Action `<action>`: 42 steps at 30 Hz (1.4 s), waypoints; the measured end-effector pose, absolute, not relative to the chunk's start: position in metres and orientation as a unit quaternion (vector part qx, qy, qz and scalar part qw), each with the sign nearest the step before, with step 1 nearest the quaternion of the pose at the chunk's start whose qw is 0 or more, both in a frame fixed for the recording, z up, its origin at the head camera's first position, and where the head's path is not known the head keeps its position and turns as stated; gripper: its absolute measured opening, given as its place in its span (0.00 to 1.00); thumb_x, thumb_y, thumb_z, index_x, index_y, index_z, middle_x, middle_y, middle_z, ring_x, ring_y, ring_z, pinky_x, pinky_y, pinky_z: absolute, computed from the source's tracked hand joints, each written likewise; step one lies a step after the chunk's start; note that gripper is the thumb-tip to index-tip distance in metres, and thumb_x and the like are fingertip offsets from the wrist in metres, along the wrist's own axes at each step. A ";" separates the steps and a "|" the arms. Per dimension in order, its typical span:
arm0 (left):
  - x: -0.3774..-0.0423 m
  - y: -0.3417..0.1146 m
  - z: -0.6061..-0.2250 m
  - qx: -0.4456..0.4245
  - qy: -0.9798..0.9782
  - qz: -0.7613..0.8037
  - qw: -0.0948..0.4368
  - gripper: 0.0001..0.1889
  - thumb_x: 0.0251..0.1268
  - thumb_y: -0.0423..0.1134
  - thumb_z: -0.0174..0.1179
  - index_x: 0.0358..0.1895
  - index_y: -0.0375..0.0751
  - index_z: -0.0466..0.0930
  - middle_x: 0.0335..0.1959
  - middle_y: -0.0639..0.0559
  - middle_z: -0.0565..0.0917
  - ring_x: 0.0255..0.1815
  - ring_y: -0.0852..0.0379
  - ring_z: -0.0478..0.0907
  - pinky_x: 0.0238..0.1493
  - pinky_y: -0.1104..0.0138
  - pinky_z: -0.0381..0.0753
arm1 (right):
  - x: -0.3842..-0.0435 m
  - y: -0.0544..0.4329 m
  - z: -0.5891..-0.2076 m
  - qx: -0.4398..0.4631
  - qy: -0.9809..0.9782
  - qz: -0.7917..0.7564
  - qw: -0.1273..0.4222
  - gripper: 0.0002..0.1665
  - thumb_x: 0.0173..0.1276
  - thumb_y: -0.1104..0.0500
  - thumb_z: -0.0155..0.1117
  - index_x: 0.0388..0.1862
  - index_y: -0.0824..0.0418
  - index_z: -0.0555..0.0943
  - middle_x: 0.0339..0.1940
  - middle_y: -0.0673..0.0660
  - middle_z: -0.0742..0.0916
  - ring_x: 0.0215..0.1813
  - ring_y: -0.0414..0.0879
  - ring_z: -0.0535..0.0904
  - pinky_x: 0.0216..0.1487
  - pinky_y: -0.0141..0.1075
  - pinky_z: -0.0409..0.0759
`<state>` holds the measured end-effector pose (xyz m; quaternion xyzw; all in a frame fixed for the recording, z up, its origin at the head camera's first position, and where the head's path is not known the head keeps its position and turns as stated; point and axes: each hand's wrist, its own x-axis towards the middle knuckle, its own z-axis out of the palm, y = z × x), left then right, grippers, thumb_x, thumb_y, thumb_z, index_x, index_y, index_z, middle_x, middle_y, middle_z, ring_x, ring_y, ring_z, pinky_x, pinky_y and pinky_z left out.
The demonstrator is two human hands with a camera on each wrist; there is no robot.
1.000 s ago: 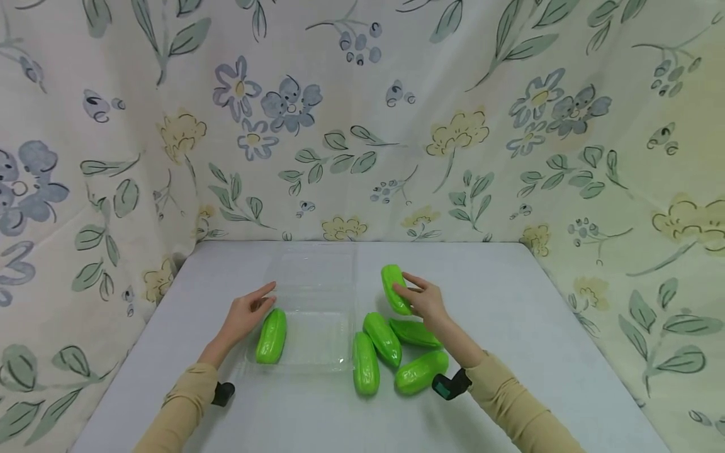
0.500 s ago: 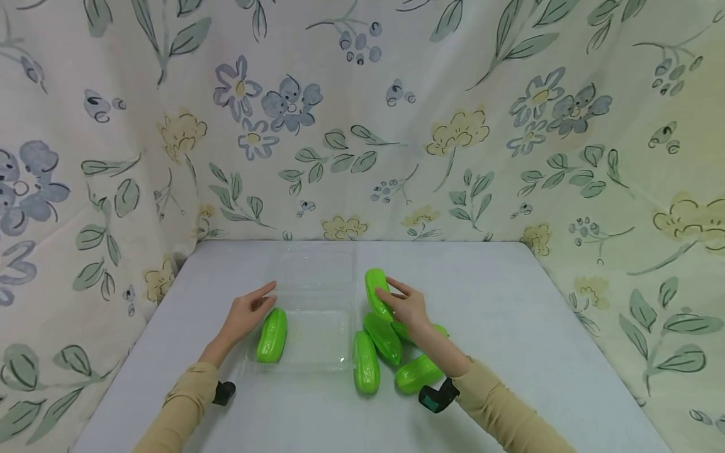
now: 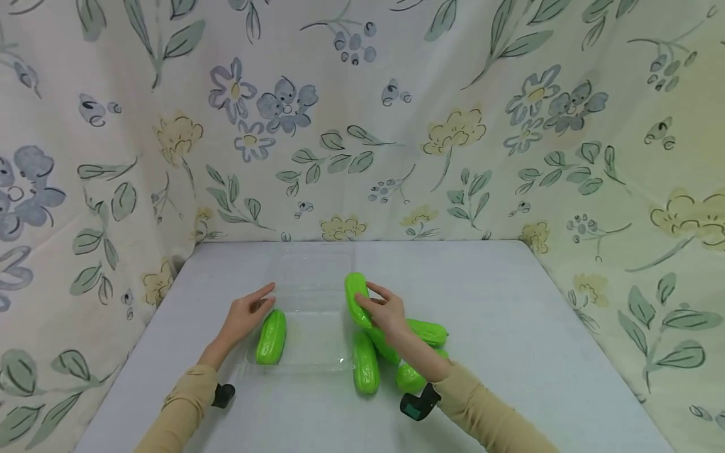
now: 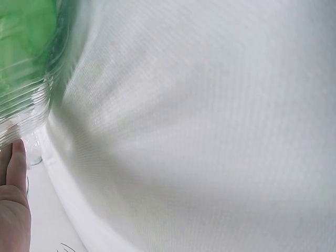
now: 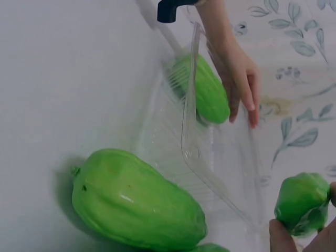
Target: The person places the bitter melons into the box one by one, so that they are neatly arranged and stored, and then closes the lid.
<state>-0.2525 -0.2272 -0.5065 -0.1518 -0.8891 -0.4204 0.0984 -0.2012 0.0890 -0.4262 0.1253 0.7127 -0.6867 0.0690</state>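
Observation:
My right hand [image 3: 387, 313] pinches a bright green, cucumber-shaped vegetable [image 3: 356, 293] between thumb and fingers, raised near the right rim of a clear plastic clamshell box [image 3: 317, 367]. In the right wrist view its fingertips grip the vegetable's end [image 5: 300, 202]. The box lies with its lid [image 3: 317, 267] folded back. Inside, against the left wall, sits one matching vegetable [image 3: 272, 338]. My left hand [image 3: 245, 316] rests at the box's left side near the hinge, fingers extended; the left wrist view shows its fingertips right at the plastic edge.
Several more green vegetables lie right of the box, one [image 3: 365, 365] close along its side and another [image 3: 428, 333] partly behind my right forearm. A white cloth covers the table [image 3: 498, 352]. A floral curtain [image 3: 362, 126] hangs behind and at both sides.
My right hand has carried its green vegetable leftward from above the loose ones to the box's right rim. The left hand and the vegetable in the box have stayed put.

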 end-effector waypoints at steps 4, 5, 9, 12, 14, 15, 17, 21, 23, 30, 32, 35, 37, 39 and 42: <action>-0.253 -0.228 -0.508 -0.151 -0.888 -0.423 0.099 0.23 0.70 0.45 0.55 0.65 0.42 0.72 0.58 0.42 0.80 0.46 0.63 0.81 0.37 0.74 0.75 | -0.199 0.082 -0.427 0.121 0.706 -0.694 0.076 0.33 0.63 0.52 0.67 0.66 0.57 0.72 0.53 0.64 0.82 0.39 0.42 0.81 0.33 0.31 0.78; -0.253 -0.228 -0.508 -0.151 -0.887 -0.424 0.099 0.23 0.70 0.45 0.55 0.65 0.42 0.72 0.57 0.41 0.80 0.44 0.65 0.81 0.36 0.74 0.75 | -0.199 0.081 -0.427 0.121 0.703 -0.696 0.078 0.33 0.63 0.53 0.67 0.66 0.57 0.72 0.53 0.64 0.82 0.38 0.41 0.81 0.33 0.31 0.78; -0.253 -0.228 -0.509 -0.150 -0.887 -0.426 0.098 0.23 0.70 0.45 0.55 0.65 0.43 0.72 0.56 0.40 0.81 0.41 0.71 0.79 0.33 0.73 0.73 | -0.198 0.076 -0.428 0.123 0.697 -0.701 0.085 0.33 0.62 0.53 0.68 0.66 0.57 0.72 0.52 0.64 0.82 0.35 0.39 0.80 0.30 0.29 0.77; -0.253 -0.227 -0.509 -0.150 -0.886 -0.427 0.100 0.23 0.70 0.45 0.55 0.65 0.42 0.72 0.56 0.40 0.81 0.41 0.72 0.79 0.33 0.73 0.72 | -0.198 0.072 -0.429 0.126 0.697 -0.701 0.087 0.33 0.62 0.52 0.68 0.66 0.56 0.73 0.51 0.63 0.83 0.33 0.39 0.79 0.29 0.29 0.75; -0.253 -0.227 -0.509 -0.151 -0.886 -0.426 0.102 0.23 0.70 0.45 0.55 0.64 0.42 0.72 0.56 0.40 0.81 0.42 0.72 0.79 0.33 0.73 0.72 | -0.197 0.070 -0.431 0.128 0.695 -0.701 0.089 0.32 0.62 0.52 0.68 0.65 0.55 0.73 0.50 0.62 0.83 0.34 0.39 0.80 0.29 0.29 0.76; -0.253 -0.227 -0.509 -0.152 -0.886 -0.425 0.103 0.23 0.70 0.44 0.55 0.64 0.41 0.72 0.56 0.39 0.81 0.41 0.72 0.79 0.32 0.73 0.72 | -0.197 0.068 -0.432 0.128 0.694 -0.703 0.091 0.32 0.62 0.52 0.68 0.65 0.55 0.73 0.50 0.62 0.83 0.35 0.39 0.80 0.30 0.29 0.76; -0.253 -0.226 -0.508 -0.151 -0.886 -0.425 0.105 0.22 0.69 0.44 0.56 0.64 0.41 0.72 0.54 0.39 0.81 0.38 0.71 0.78 0.31 0.73 0.72 | -0.197 0.066 -0.433 0.129 0.691 -0.705 0.093 0.32 0.62 0.52 0.68 0.65 0.55 0.73 0.49 0.62 0.84 0.35 0.39 0.80 0.31 0.30 0.76; -0.253 -0.226 -0.508 -0.149 -0.888 -0.424 0.103 0.23 0.69 0.44 0.56 0.64 0.41 0.72 0.55 0.40 0.81 0.39 0.71 0.78 0.32 0.74 0.73 | -0.196 0.063 -0.435 0.123 0.688 -0.709 0.094 0.32 0.62 0.53 0.69 0.65 0.57 0.73 0.47 0.61 0.84 0.35 0.39 0.80 0.32 0.30 0.77; -0.253 -0.226 -0.507 -0.147 -0.888 -0.423 0.101 0.23 0.69 0.44 0.55 0.64 0.40 0.72 0.56 0.40 0.81 0.41 0.68 0.80 0.33 0.73 0.73 | -0.195 0.061 -0.436 0.118 0.688 -0.710 0.094 0.33 0.61 0.53 0.69 0.65 0.58 0.73 0.47 0.62 0.84 0.35 0.39 0.80 0.31 0.30 0.77; -0.252 -0.225 -0.506 -0.144 -0.893 -0.417 0.094 0.23 0.70 0.45 0.54 0.65 0.39 0.71 0.58 0.41 0.80 0.48 0.49 0.83 0.37 0.73 0.75 | -0.193 0.053 -0.438 0.119 0.689 -0.707 0.101 0.33 0.61 0.54 0.69 0.65 0.60 0.73 0.49 0.65 0.84 0.35 0.40 0.81 0.31 0.31 0.78; -0.252 -0.224 -0.506 -0.142 -0.893 -0.417 0.095 0.23 0.70 0.45 0.54 0.65 0.40 0.71 0.58 0.42 0.80 0.49 0.48 0.82 0.38 0.73 0.76 | -0.193 0.050 -0.439 0.120 0.690 -0.707 0.101 0.33 0.61 0.54 0.69 0.65 0.60 0.73 0.49 0.64 0.85 0.35 0.40 0.81 0.31 0.31 0.78; -0.252 -0.224 -0.506 -0.142 -0.892 -0.417 0.098 0.23 0.70 0.44 0.55 0.65 0.41 0.71 0.57 0.41 0.80 0.47 0.50 0.83 0.36 0.74 0.75 | -0.193 0.047 -0.441 0.117 0.686 -0.711 0.098 0.33 0.61 0.54 0.69 0.65 0.60 0.73 0.48 0.64 0.85 0.33 0.39 0.80 0.30 0.31 0.78; -0.252 -0.225 -0.506 -0.143 -0.890 -0.421 0.100 0.23 0.70 0.44 0.55 0.65 0.42 0.72 0.56 0.40 0.81 0.45 0.55 0.83 0.35 0.73 0.74 | -0.194 0.045 -0.443 0.115 0.682 -0.716 0.099 0.33 0.61 0.54 0.68 0.65 0.60 0.73 0.47 0.64 0.85 0.32 0.39 0.80 0.29 0.30 0.77; -0.252 -0.225 -0.506 -0.144 -0.889 -0.423 0.099 0.22 0.70 0.44 0.55 0.65 0.43 0.72 0.55 0.40 0.81 0.43 0.61 0.82 0.33 0.73 0.73 | -0.194 0.043 -0.444 0.111 0.682 -0.716 0.096 0.32 0.61 0.54 0.68 0.64 0.60 0.73 0.46 0.64 0.86 0.31 0.38 0.80 0.28 0.30 0.77; -0.252 -0.225 -0.506 -0.145 -0.888 -0.426 0.096 0.23 0.70 0.44 0.55 0.65 0.43 0.72 0.56 0.41 0.81 0.43 0.69 0.80 0.34 0.74 0.74 | -0.193 0.040 -0.444 0.109 0.681 -0.718 0.096 0.32 0.61 0.54 0.68 0.64 0.60 0.73 0.46 0.64 0.86 0.31 0.38 0.80 0.28 0.30 0.77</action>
